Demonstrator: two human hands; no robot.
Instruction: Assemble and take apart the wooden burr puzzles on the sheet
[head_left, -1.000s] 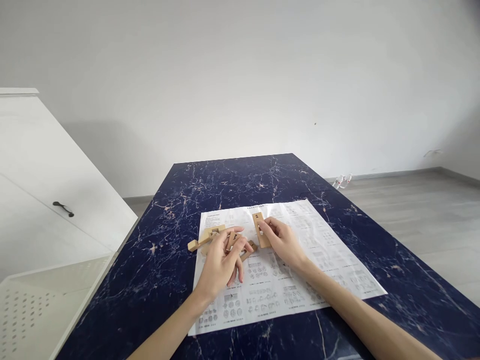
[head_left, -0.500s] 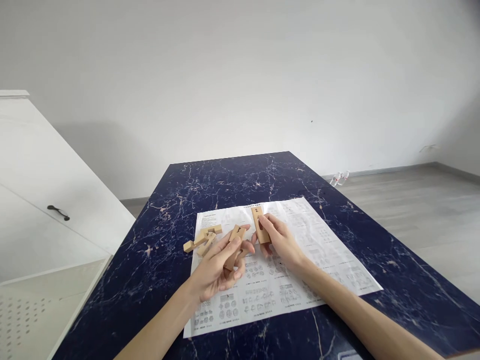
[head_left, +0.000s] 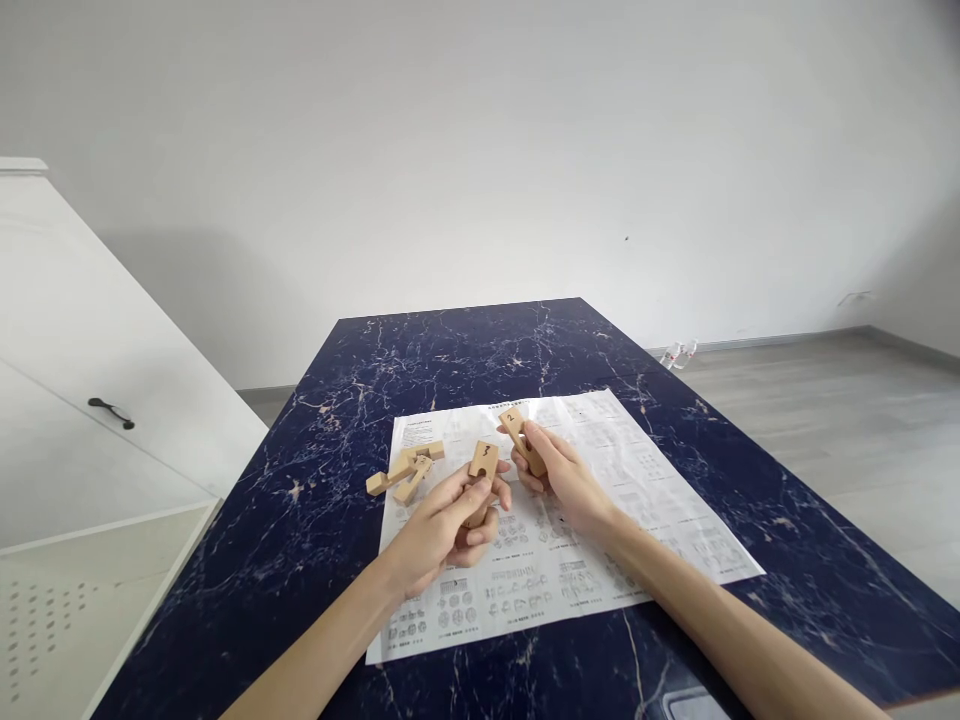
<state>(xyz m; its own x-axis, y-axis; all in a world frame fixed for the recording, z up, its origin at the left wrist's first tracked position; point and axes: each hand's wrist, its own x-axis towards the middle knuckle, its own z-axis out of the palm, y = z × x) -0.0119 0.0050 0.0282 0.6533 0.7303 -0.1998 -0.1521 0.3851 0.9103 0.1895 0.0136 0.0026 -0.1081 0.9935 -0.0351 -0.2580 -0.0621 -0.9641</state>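
Observation:
My left hand (head_left: 448, 520) grips a notched wooden puzzle piece marked 3 (head_left: 484, 459), its thumb over the face and its lower end hidden by the fingers. To the right, my right hand (head_left: 561, 472) holds another wooden puzzle piece marked 2 (head_left: 514, 419), tilted to the upper left, thumb on its face. The two pieces are apart, a small gap between them. Beyond my left hand, several loose wooden puzzle pieces (head_left: 401, 467) lie in a small heap. Under both hands spreads a creased instruction sheet (head_left: 525, 632) printed with small diagrams.
The sheet lies on a dark blue marbled table (head_left: 435, 355). A white cabinet (head_left: 97, 300) with a black handle stands at the left. Clear plastic bottles (head_left: 679, 354) are on the floor beyond the table's right edge. Part of a flat pale-edged object (head_left: 694, 706) shows at the bottom.
The piece marked 2 has tilted to the left in my right hand. The piece marked 3 has turned more upright, and my left fingers have curled further around it.

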